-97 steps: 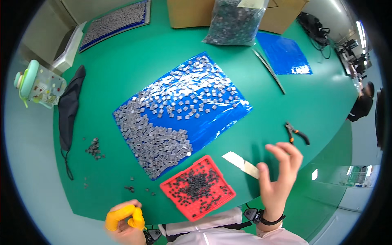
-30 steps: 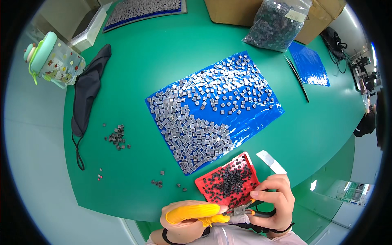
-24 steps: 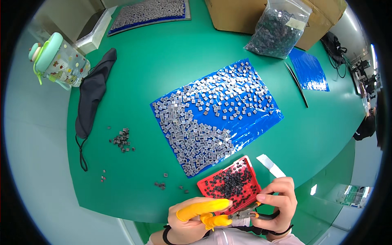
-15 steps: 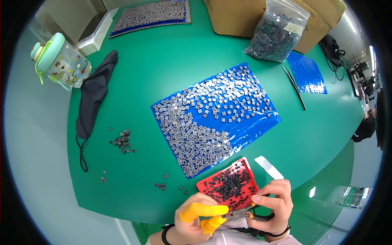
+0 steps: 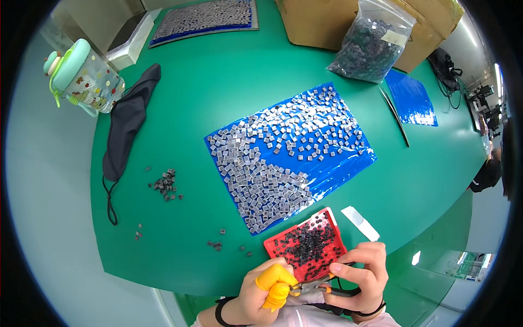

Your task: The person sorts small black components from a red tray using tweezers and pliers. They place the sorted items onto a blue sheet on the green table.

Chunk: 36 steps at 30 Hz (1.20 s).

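Note:
My right hand (image 5: 371,279) grips a pair of pliers (image 5: 339,291) with black-and-orange handles, at the lower right. Their metal jaws point left and meet the fingertips of my left hand (image 5: 255,293). Yellow finger covers (image 5: 275,278) sit on its thumb and forefinger, which are pinched together; whatever they hold is too small or hidden to make out. Just beyond both hands lies a shallow red tray (image 5: 339,240) scattered with small black pieces (image 5: 308,244).
A blue sheet (image 5: 332,174) covered with small grey square pieces lies mid-table. Loose dark pieces (image 5: 165,184) are at left, beside a black pouch (image 5: 126,131) and a bottle (image 5: 90,82). Tweezers (image 5: 395,117), a filled bag (image 5: 370,46) and a cardboard box (image 5: 308,24) stand far right.
My left fingers have curled in tighter and dropped slightly left at the plier tips. The pliers have shifted a little left with my right hand. The whole view has moved slightly.

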Tool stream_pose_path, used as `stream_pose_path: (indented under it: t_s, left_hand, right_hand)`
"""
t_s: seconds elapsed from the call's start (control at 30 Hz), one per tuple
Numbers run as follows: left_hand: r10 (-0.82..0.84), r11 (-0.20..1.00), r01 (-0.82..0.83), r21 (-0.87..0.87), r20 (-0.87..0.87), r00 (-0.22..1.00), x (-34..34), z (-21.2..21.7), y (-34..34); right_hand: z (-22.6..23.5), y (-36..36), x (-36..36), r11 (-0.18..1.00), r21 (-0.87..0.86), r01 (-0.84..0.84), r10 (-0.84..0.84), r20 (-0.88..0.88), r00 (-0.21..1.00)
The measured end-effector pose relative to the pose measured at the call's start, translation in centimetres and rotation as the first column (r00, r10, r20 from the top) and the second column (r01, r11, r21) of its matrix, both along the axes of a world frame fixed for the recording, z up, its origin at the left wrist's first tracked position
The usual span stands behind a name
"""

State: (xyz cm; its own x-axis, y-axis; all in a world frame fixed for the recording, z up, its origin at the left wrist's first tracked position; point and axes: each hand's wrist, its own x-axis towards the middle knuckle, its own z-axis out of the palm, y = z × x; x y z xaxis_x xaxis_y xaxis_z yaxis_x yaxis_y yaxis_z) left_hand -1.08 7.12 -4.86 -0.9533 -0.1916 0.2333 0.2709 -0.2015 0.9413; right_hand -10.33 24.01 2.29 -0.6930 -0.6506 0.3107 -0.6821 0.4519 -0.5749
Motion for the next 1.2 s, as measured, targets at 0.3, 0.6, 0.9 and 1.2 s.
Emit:
stream_pose_path:
  t_s: [0.3, 0.6, 0.9, 1.2]
  left_hand:
    - [0.265, 0.918, -0.284, 0.276, 0.105, 0.958, -0.8, 3.1, 1.3]
    - [0.263, 0.952, -0.292, 0.094, 0.241, 0.934, 1.0, 2.5, 0.0]
    - [0.172, 0.981, -0.187, 0.043, 0.239, 0.956, 0.4, 3.0, -0.9]
    - [-0.005, 0.867, -0.167, 0.470, 0.343, 0.939, 1.0, 2.4, -1.3]
  right_hand:
    - [-0.3, 0.5, -0.5, 0.995, -0.058, 0.081, -0.081, -0.002, 0.997]
    - [-0.5, 0.5, -0.4, 0.997, -0.076, 0.013, -0.008, 0.066, 0.998]
    - [-0.4, 0.6, -0.4, 0.994, -0.107, 0.032, -0.024, 0.072, 0.997]
    - [0.2, 0.6, -1.0, 0.969, 0.147, 0.201, -0.194, -0.057, 0.979]
